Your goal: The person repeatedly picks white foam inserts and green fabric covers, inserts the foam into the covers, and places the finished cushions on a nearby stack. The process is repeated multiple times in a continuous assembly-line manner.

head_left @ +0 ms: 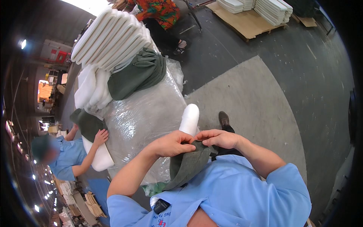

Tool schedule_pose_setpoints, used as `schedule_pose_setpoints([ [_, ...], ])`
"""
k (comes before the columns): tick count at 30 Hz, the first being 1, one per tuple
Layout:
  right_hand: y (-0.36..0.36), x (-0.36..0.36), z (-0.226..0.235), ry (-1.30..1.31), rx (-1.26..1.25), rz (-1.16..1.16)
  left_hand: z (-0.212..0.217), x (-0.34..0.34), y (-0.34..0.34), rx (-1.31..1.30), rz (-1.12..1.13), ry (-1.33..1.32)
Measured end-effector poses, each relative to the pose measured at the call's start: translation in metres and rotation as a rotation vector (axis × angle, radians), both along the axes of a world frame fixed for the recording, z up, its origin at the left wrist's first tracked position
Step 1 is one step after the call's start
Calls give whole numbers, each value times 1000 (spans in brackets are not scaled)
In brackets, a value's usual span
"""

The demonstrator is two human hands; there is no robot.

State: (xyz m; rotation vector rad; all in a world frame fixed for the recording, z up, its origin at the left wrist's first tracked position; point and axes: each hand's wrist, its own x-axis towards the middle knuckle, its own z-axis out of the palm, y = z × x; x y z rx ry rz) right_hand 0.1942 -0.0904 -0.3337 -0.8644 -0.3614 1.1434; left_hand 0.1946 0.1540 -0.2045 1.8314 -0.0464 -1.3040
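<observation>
Close to my body, at the table's near right corner, a dark green fabric cover (187,163) hangs between my hands. My left hand (172,143) pinches its upper edge, with thumb and fingers pressed together. Right beside it, my right hand (224,139) grips the same edge, fingers closed on the cloth. Just beyond both hands, a white padded piece (190,118) with a rounded end sticks up. Its lower part is hidden behind my hands and the cover, so I cannot tell whether it sits inside.
A film-wrapped table (140,123) carries stacked white pads (109,39), loose white pads (92,89) and piled green covers (138,73). At left, a co-worker in blue (68,153) handles another green cover (90,126) and white pad (100,157). A person in patterned clothing (160,13) is beyond.
</observation>
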Motion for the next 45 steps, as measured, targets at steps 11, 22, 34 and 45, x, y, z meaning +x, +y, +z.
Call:
schedule_pose_setpoints([
  [11, -1, -3, -35, 95, 166, 105, -18, -6, -7, -91, 296, 275],
  [22, 7, -10, -70, 258, 338, 443, -4, 12, -17, -8, -42, 46],
  [34, 13, -36, -59, -102, -83, -192, 0, 34, -36, 274, -233, 60],
  [45, 2, -25, -24, -317, -282, -98, 3, 41, -28, 243, -542, -384],
])
